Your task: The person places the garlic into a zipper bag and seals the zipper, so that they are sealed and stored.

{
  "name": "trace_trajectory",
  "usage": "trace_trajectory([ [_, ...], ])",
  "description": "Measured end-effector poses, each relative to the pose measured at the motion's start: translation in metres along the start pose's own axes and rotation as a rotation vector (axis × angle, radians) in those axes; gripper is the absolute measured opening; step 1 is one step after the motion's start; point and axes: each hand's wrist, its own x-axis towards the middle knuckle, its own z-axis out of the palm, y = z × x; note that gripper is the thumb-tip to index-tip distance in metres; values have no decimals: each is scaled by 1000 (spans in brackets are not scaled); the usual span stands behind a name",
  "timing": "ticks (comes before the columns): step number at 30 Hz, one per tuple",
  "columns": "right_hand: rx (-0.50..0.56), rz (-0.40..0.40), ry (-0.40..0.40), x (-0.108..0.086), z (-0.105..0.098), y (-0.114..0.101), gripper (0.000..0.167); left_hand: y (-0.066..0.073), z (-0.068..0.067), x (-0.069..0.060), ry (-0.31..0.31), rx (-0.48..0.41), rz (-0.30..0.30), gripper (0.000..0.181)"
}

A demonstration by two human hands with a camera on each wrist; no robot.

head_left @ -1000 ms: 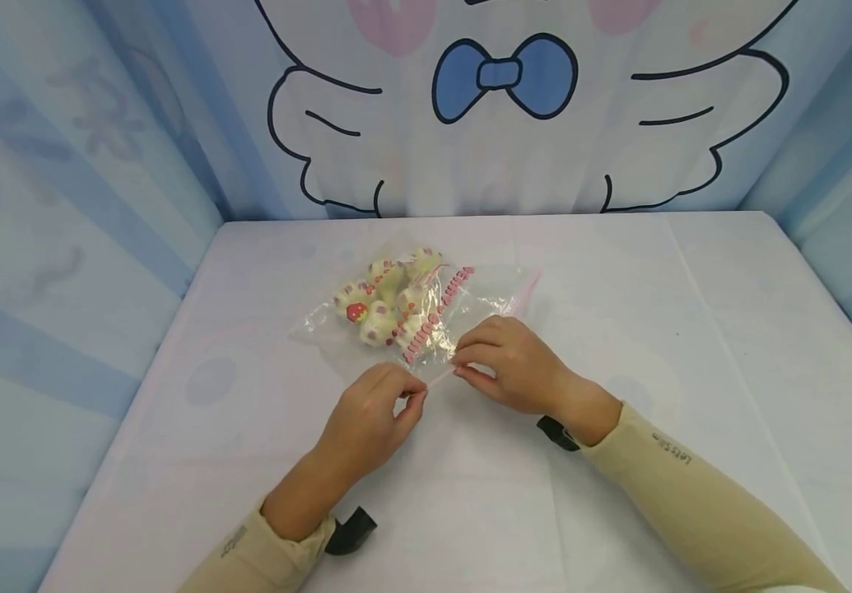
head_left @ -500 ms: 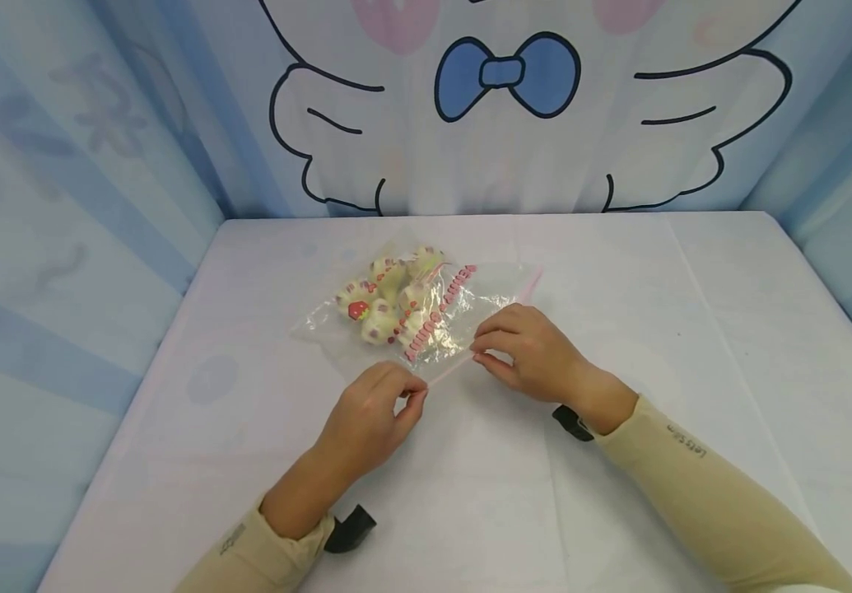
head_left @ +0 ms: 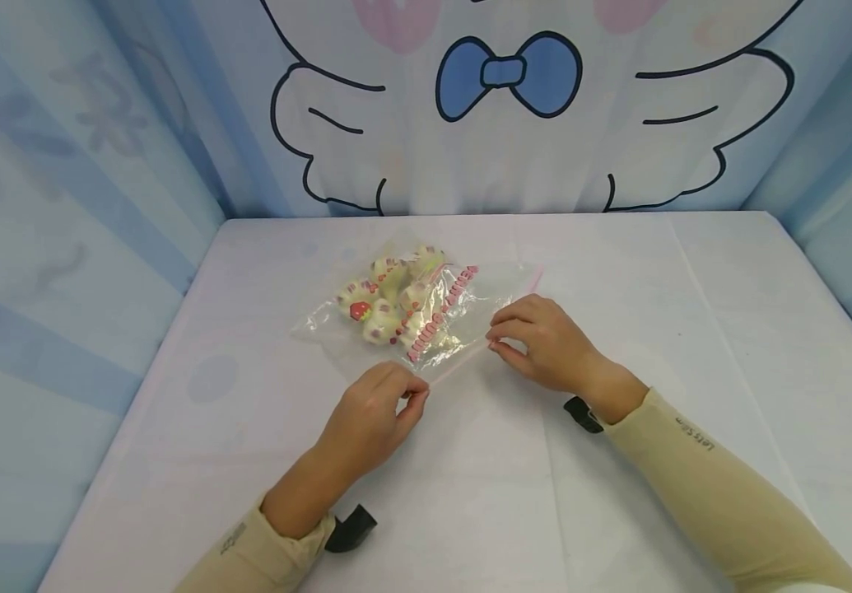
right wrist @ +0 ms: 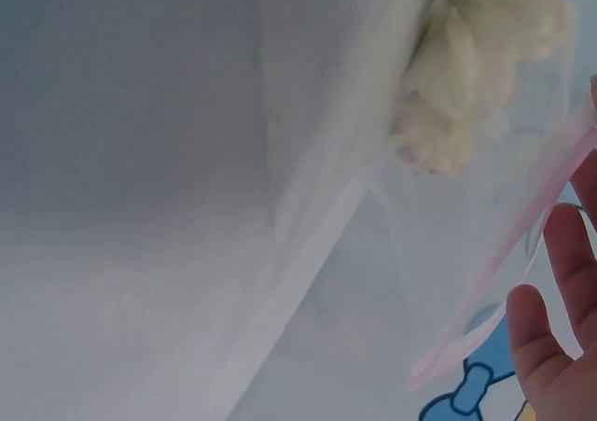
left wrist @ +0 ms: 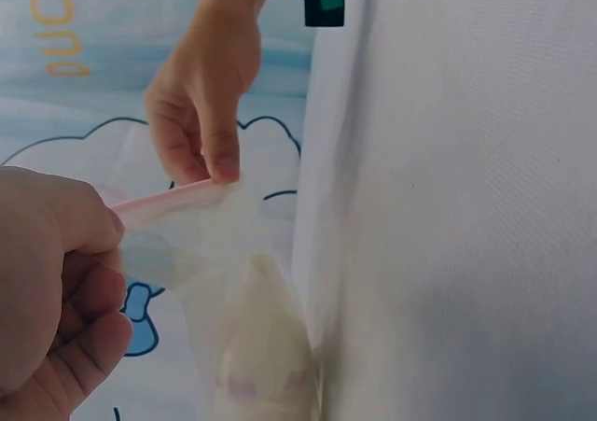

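Observation:
A clear zip bag (head_left: pixel 485 309) with red lettering lies on the table, its pink zip edge (head_left: pixel 458 364) facing the person. Inside are several cream-coloured toy figures (head_left: pixel 381 321) with purple and red spots. My left hand (head_left: pixel 362 420) pinches the near corner of the bag between thumb and forefinger. Farther along the same edge, my right hand (head_left: pixel 547 346) pinches the zip with thumb and fingertips. In the left wrist view the pink strip (left wrist: pixel 168 202) stretches between both hands. The right wrist view shows the bag's mouth edge (right wrist: pixel 522 234) beside the fingers (right wrist: pixel 569 253).
A white cloth covers the table (head_left: pixel 655 461). Blue and white curtains with cartoon drawings (head_left: pixel 503 148) stand behind and at both sides. A black wrist mount (head_left: pixel 351 527) sticks out from the left sleeve (head_left: pixel 255 552), another (head_left: pixel 583 414) from the right.
My right hand has slid along the zip edge, away from the left hand, toward the far right corner. The left hand keeps its place at the near corner; the toys stay put.

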Motion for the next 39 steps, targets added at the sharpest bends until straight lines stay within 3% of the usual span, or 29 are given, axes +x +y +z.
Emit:
trace_trajectory([
  [7, -13, 19, 3, -3, -2, 7, 18, 1, -1, -1, -15, 9, -4, 24],
  [27, -92, 280, -84, -8, -16, 23, 14, 0, -1, -6, -34, 21, 1, 24],
  [39, -118, 303, -51, -11, -20, 36, 14, -5, -4, -8, -114, 65, -61, 26],
])
